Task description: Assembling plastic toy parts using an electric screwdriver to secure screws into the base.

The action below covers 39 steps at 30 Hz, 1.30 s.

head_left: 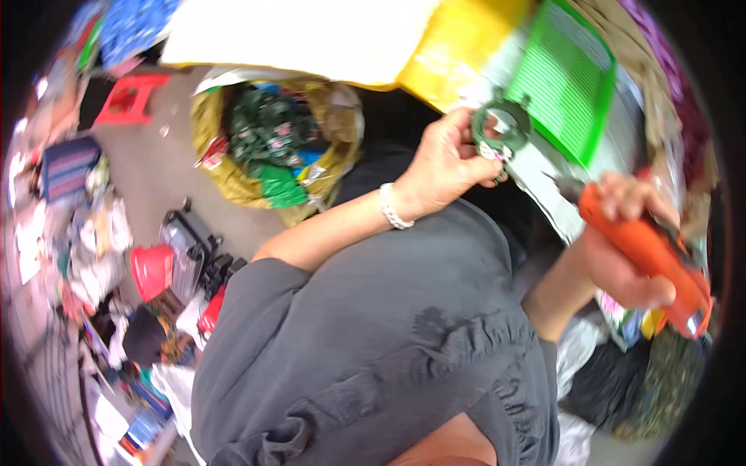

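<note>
My left hand [444, 161] pinches a dark green ring-shaped plastic part [522, 128] between thumb and fingers, over the table's near edge. A small white and pink detail shows on the ring near my thumb. My right hand [610, 256] is wrapped round an orange cordless screwdriver [649, 247]. Its dark nose and thin bit point up and left, toward the ring but apart from it. Beyond the ring lies a bright green ribbed plastic tray [567, 81].
A yellow woven sack [342, 116] stands on the floor to the left, holding dark green parts. Yellow sheeting [458, 50] and a white surface lie ahead. A red stool [132, 99], a red bucket [152, 272] and household clutter fill the left; bags [610, 373] lie at lower right.
</note>
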Each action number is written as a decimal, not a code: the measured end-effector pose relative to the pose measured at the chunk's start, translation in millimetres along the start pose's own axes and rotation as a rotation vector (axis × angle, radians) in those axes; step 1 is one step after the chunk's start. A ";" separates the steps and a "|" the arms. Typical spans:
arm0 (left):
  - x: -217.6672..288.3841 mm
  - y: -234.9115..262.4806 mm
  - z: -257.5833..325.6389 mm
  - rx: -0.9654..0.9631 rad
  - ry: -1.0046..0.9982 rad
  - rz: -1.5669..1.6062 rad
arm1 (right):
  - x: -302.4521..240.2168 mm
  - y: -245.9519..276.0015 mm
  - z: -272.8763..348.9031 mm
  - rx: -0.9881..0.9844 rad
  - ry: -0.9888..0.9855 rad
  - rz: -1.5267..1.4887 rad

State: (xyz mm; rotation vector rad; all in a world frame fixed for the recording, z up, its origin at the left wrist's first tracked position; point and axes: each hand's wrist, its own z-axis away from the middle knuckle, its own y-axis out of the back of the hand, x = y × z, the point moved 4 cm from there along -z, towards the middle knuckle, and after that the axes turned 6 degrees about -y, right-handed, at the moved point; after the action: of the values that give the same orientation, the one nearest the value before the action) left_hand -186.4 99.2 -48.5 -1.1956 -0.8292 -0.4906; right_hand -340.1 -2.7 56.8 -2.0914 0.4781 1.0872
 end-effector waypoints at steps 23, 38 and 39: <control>124.2 298.7 104.2 0.977 -0.420 -0.597 | 15.0 -6.3 1.6 0.120 -0.001 0.090; 215.2 199.8 39.1 0.991 -1.027 -0.975 | 15.7 3.4 -13.5 0.205 -0.015 0.189; 228.7 201.5 23.2 0.964 -1.033 -1.097 | 15.2 3.0 -15.4 0.215 -0.011 0.200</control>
State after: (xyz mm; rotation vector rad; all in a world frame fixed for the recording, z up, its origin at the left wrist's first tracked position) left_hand 94.7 204.6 9.6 0.1097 -2.3011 -0.2063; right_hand -324.6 -16.1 49.0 -1.8784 0.7771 1.1068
